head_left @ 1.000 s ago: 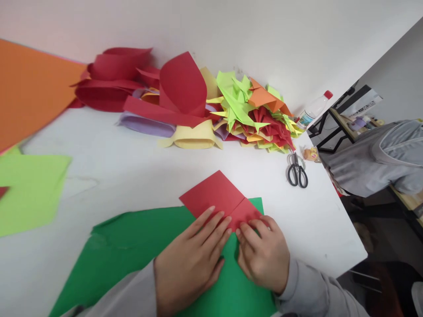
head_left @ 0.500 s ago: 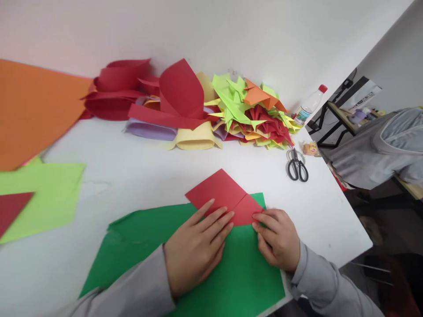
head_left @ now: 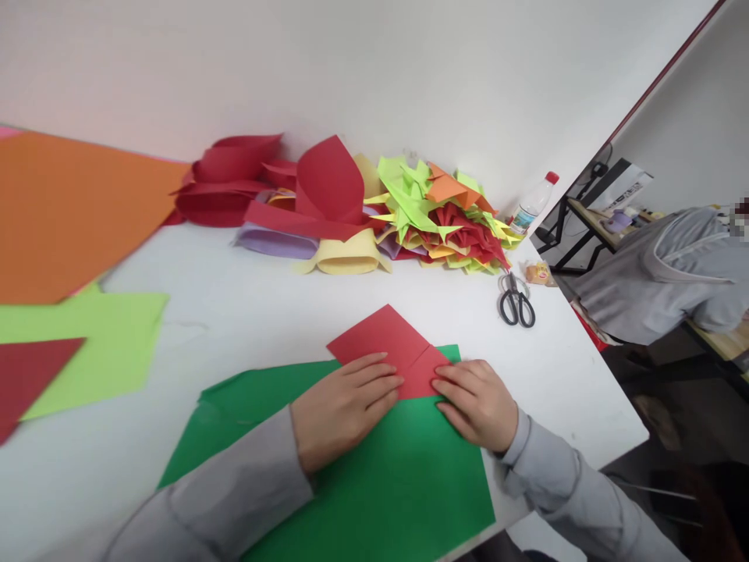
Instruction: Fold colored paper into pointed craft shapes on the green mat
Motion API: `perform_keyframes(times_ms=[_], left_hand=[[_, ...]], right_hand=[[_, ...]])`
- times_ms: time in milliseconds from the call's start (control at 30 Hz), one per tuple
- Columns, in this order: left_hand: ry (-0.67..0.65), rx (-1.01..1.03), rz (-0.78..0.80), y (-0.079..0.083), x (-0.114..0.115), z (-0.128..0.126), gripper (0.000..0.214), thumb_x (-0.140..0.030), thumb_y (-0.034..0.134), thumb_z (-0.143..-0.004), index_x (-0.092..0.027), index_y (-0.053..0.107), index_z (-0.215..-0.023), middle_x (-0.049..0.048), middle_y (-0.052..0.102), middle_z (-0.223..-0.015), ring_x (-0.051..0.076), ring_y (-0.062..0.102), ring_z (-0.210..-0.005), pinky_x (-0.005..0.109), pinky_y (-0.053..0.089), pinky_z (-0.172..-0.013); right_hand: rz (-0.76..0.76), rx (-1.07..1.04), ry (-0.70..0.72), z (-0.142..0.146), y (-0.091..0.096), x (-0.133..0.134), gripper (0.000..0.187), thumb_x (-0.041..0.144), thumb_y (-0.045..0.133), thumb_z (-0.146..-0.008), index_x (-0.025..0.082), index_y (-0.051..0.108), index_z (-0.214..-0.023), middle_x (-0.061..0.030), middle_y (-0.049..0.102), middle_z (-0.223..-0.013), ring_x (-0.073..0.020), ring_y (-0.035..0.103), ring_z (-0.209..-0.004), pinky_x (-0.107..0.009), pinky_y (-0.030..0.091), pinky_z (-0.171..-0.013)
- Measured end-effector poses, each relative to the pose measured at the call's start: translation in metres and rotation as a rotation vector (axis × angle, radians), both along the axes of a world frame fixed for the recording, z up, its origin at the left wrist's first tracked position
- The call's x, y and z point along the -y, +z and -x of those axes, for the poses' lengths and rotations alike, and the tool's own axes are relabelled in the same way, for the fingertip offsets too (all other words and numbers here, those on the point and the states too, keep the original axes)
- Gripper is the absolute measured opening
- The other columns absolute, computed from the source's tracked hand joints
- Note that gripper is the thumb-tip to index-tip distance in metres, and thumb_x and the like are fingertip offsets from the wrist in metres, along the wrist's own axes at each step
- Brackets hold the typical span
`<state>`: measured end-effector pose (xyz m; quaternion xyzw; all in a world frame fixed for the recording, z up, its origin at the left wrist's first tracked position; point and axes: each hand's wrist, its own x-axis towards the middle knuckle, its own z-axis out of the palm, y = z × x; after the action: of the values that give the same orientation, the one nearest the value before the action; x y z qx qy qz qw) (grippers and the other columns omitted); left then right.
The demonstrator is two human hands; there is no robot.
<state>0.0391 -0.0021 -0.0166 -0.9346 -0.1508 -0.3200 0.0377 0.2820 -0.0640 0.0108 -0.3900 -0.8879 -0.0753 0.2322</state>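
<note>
A folded red sheet of paper [head_left: 387, 337] lies partly on a large green sheet [head_left: 374, 488], with a crease line running across its right part. My left hand [head_left: 345, 406] rests flat on the paper's lower left, its fingers stretched out side by side and pointing right. At the paper's right corner, my right hand [head_left: 477, 402] has its fingertips bent together on the edge, the thumb side close to the green sheet. Part of the red paper's left side is hidden under my left fingers.
Along the wall sit curled red paper pieces [head_left: 331, 183] and a heap of folded colored paper [head_left: 450, 215]. Black-handled scissors [head_left: 517, 304], a small snack packet [head_left: 538, 273] and a bottle [head_left: 532, 204] are at the right. Orange [head_left: 82, 218] and lime sheets [head_left: 111, 359] lie left. A person [head_left: 655, 265] is beyond the table.
My right hand has shifted slightly left along the red paper's edge. My left fingers have drawn closer together. The view has tilted a little, so the background sits lower.
</note>
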Motion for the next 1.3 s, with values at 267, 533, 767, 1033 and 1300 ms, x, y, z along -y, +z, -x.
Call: perform_keyframes(times_ms=[267,533,767,1033,1300], left_hand=[[0.102,-0.022,-0.161,0.012,0.005,-0.017,0.028,-0.017,0.047,-0.090,-0.014,0.070,-0.074,0.0067,0.071,-0.072,0.019,0.064,-0.071,0.040,0.053,-0.083],[0.170,0.080,-0.366,0.025,0.003,-0.015,0.033,-0.006,0.038,-0.089,-0.011,0.068,-0.076,0.0081,0.069,-0.068,0.018,0.062,-0.063,0.035,0.053,-0.067],[0.160,0.138,-0.381,0.029,0.003,-0.007,0.032,-0.005,0.039,-0.088,-0.012,0.069,-0.078,0.0081,0.072,-0.074,0.021,0.064,-0.074,0.039,0.052,-0.074],[0.131,0.145,-0.414,0.031,-0.007,0.011,0.026,-0.005,0.045,-0.086,-0.011,0.068,-0.078,0.0078,0.073,-0.076,0.021,0.065,-0.076,0.041,0.053,-0.074],[0.161,0.115,-0.474,0.037,-0.019,0.031,0.018,-0.003,0.049,-0.084,-0.007,0.067,-0.085,0.0117,0.073,-0.076,0.024,0.067,-0.075,0.041,0.056,-0.070]], right_hand=[[-0.308,0.270,0.137,0.028,0.003,-0.021,0.021,0.011,0.046,-0.091,0.011,0.066,-0.088,-0.0087,0.067,-0.078,-0.0167,0.054,-0.066,-0.032,0.040,-0.056],[-0.368,0.245,0.034,0.044,0.009,-0.028,0.016,0.012,0.050,-0.089,0.012,0.064,-0.083,-0.0069,0.066,-0.078,-0.0163,0.053,-0.067,-0.033,0.037,-0.060],[-0.405,0.208,0.083,0.042,0.008,-0.030,0.015,0.010,0.049,-0.088,0.010,0.065,-0.087,-0.0090,0.068,-0.085,-0.0177,0.057,-0.073,-0.035,0.041,-0.067],[-0.423,0.159,0.050,0.034,0.005,-0.034,0.007,0.011,0.058,-0.084,0.012,0.064,-0.089,-0.0065,0.070,-0.084,-0.0153,0.057,-0.070,-0.033,0.041,-0.066],[-0.428,0.077,-0.059,0.012,0.007,-0.043,0.011,0.008,0.054,-0.084,0.014,0.061,-0.090,-0.0063,0.071,-0.080,-0.0164,0.060,-0.072,-0.034,0.042,-0.067]])
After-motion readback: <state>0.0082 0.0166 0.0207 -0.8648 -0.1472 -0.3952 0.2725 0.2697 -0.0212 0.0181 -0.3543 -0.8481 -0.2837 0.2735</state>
